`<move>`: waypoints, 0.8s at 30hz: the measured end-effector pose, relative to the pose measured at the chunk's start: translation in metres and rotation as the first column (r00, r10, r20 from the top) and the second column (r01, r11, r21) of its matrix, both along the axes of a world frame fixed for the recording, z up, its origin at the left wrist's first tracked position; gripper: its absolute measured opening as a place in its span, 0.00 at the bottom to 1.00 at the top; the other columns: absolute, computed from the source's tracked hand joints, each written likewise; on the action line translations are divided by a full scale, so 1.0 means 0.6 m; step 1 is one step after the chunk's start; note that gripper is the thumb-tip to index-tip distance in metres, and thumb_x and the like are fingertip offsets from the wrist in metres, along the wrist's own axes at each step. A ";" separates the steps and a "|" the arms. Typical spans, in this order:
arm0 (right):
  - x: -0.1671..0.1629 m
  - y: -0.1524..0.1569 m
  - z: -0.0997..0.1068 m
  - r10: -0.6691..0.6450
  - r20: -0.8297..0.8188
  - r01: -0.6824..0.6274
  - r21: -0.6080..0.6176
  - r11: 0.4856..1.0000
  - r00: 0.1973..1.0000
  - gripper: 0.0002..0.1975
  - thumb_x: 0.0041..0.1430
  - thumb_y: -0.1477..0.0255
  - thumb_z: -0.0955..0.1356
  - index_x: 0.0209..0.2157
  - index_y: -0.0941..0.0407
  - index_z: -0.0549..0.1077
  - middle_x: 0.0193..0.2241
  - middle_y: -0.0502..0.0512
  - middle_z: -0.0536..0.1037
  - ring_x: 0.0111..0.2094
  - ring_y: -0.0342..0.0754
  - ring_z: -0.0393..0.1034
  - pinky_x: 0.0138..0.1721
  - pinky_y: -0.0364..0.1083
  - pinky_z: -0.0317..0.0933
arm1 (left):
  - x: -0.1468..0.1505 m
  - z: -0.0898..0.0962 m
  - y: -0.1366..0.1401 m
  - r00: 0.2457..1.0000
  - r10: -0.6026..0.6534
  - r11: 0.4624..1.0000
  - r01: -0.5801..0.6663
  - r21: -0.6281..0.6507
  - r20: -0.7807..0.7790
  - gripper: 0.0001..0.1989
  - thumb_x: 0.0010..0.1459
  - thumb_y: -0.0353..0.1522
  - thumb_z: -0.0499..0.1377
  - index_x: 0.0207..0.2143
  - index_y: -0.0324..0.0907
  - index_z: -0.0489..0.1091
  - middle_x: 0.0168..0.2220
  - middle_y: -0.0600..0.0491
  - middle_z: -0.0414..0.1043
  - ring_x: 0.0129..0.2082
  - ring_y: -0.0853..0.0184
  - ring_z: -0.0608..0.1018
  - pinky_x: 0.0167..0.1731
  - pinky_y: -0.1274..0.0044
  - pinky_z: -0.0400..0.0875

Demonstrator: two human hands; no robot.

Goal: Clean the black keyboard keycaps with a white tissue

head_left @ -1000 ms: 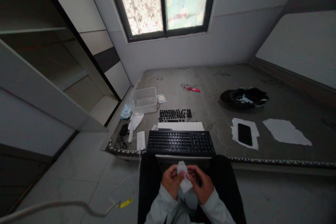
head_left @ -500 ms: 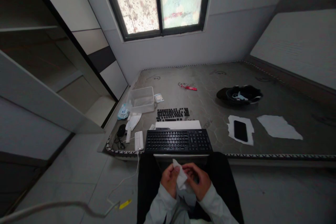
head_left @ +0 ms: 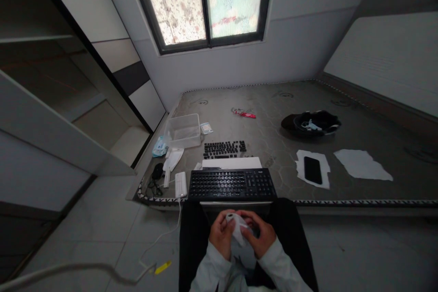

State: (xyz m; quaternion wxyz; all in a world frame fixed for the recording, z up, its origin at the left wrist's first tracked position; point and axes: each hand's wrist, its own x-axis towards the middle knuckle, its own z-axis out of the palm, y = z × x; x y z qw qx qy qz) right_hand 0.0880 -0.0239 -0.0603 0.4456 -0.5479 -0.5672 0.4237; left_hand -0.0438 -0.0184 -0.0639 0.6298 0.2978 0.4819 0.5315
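white tissue (head_left: 238, 233) is held just off the near edge of the mattress (head_left: 263, 132), below the black keyboard (head_left: 232, 184) along that edge. left hand (head_left: 221, 236) and right hand (head_left: 262, 238) pinch it from either side, neither nearer; its long axis slants from a small dark spot (head_left: 230, 216) by the left fingertips toward the right wrist.

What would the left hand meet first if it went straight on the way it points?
The left hand would meet the tissue first, since it holds it. Just past that, likely the right hand, though the depth between them is hard to judge.
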 end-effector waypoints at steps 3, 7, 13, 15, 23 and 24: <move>0.003 0.000 -0.003 -0.017 0.035 0.018 -0.037 0.999 0.999 0.16 0.47 0.64 0.67 0.39 0.55 0.72 0.26 0.52 0.79 0.27 0.47 0.73 0.31 0.43 0.66 | 0.001 0.009 0.002 0.997 -0.011 0.999 0.013 0.032 -0.077 0.15 0.43 0.39 0.64 0.32 0.38 0.72 0.35 0.45 0.76 0.36 0.62 0.76 0.34 0.77 0.69; 0.008 0.000 -0.004 -0.002 0.086 0.003 -0.007 1.000 0.996 0.12 0.50 0.61 0.66 0.30 0.55 0.75 0.25 0.53 0.79 0.28 0.47 0.73 0.30 0.42 0.66 | 0.002 0.018 0.001 0.987 0.040 0.997 -0.029 0.069 -0.155 0.13 0.42 0.39 0.64 0.29 0.39 0.72 0.26 0.53 0.73 0.27 0.69 0.74 0.28 0.81 0.67; 0.011 0.002 -0.005 -0.045 0.070 0.042 0.046 0.998 0.997 0.15 0.52 0.60 0.64 0.24 0.55 0.75 0.23 0.53 0.78 0.27 0.47 0.72 0.30 0.42 0.64 | 0.002 0.015 -0.004 0.968 0.049 0.997 -0.031 0.075 -0.245 0.12 0.42 0.37 0.64 0.29 0.39 0.72 0.22 0.56 0.70 0.23 0.72 0.69 0.23 0.82 0.62; 0.014 0.004 -0.005 -0.053 0.055 0.049 0.066 0.997 0.997 0.15 0.52 0.60 0.64 0.23 0.55 0.75 0.23 0.53 0.77 0.27 0.47 0.72 0.31 0.43 0.64 | 0.002 0.013 -0.005 0.972 0.024 0.998 -0.008 0.070 -0.235 0.13 0.42 0.38 0.63 0.29 0.39 0.71 0.23 0.56 0.70 0.23 0.72 0.69 0.23 0.82 0.62; 0.015 0.006 -0.006 -0.103 -0.083 0.095 -0.093 0.991 0.991 0.21 0.49 0.53 0.64 0.26 0.56 0.77 0.29 0.60 0.80 0.33 0.54 0.74 0.36 0.48 0.67 | 0.008 0.014 -0.008 0.943 0.000 0.994 0.036 0.104 -0.333 0.11 0.40 0.34 0.64 0.29 0.39 0.70 0.27 0.52 0.73 0.26 0.69 0.72 0.24 0.81 0.64; 0.014 0.006 -0.005 -0.087 -0.106 0.076 -0.105 0.992 0.991 0.23 0.49 0.52 0.64 0.27 0.57 0.78 0.30 0.61 0.80 0.33 0.54 0.74 0.36 0.49 0.68 | 0.008 0.015 -0.007 0.946 0.011 0.994 0.024 0.105 -0.324 0.12 0.39 0.33 0.64 0.29 0.39 0.70 0.27 0.52 0.74 0.26 0.69 0.73 0.24 0.81 0.64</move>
